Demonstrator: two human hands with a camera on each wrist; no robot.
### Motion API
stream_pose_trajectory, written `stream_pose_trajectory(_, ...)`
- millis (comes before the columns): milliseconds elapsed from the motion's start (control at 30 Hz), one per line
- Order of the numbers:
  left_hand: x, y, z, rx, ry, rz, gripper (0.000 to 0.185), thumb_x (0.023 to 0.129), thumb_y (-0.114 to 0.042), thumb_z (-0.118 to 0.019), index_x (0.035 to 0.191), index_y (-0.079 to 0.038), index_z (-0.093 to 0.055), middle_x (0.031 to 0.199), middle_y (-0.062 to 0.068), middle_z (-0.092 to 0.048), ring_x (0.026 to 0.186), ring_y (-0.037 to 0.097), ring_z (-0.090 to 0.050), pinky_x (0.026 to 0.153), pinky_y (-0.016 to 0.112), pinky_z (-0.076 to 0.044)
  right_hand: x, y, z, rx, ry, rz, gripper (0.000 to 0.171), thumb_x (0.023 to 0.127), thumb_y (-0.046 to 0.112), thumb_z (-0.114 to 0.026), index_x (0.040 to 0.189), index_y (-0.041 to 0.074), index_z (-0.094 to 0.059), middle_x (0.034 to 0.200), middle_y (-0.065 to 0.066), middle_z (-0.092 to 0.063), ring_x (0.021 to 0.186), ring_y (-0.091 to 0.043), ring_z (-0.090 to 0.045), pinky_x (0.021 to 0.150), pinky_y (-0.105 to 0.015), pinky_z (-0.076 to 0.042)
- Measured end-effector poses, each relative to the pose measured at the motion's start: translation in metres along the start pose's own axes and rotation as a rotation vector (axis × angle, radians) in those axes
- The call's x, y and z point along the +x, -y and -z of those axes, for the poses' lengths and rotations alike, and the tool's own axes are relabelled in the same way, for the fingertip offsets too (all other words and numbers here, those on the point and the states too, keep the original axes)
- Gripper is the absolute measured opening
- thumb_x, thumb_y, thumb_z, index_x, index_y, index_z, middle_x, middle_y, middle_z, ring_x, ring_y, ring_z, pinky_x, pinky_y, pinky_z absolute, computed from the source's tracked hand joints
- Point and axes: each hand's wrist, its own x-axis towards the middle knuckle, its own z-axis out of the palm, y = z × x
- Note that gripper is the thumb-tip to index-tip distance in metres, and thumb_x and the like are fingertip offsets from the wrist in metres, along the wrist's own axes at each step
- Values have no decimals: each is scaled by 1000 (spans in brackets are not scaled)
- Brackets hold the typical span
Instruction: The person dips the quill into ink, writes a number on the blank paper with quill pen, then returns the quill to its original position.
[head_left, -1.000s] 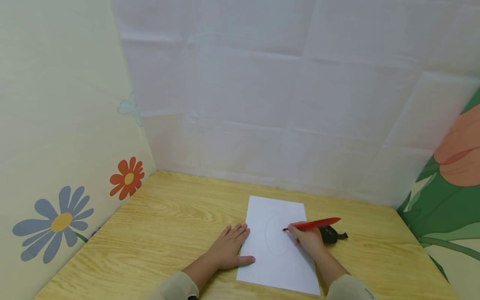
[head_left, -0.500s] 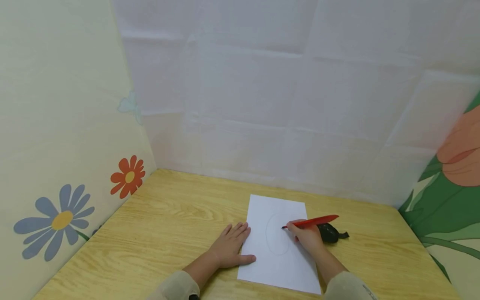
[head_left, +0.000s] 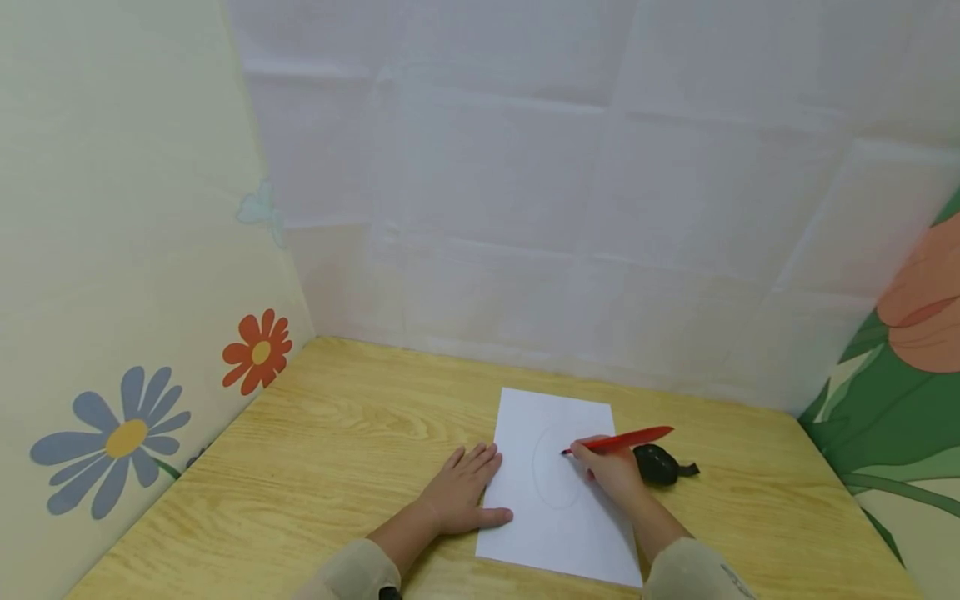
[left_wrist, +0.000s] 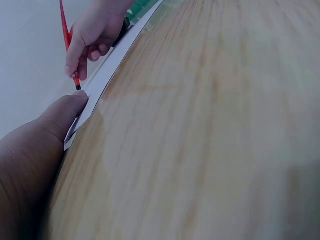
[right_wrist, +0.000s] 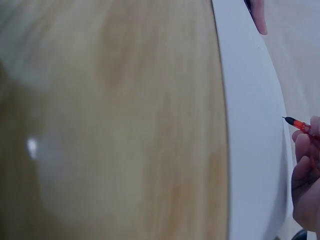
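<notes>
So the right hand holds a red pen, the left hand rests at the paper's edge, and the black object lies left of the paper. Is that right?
Not quite: the black object lies right of the paper, near the right hand, as the head view shows. The rest of your statement holds.

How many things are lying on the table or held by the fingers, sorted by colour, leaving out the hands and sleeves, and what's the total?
White: 1, the sheet of paper
Red: 1, the pen held in the right hand
Black: 1, the rounded object beyond that hand
Total: 3
</notes>
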Motion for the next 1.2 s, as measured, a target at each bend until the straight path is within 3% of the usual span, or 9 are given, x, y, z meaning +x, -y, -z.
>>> stream_pose_trajectory(533,1,1,0,4,12,7,92,88,-70,-50,153,-7,-32,162,8,-27,152,26,-21,123,51,-14,3,1,-7,2,-14,34,23,86,23,-74,99,4,-73,56,3,-55,52,-13,-50,50,-21,-36)
stream_pose_trajectory(1200,-1,-3,3,8,4,8,91,88,-68,-52,152,-7,-34,161,9,-29,151,27,-23,123,52,-16,1,7,-11,3,-7,24,25,86,26,-75,98,4,-73,57,2,-56,53,-13,-50,52,-22,-38)
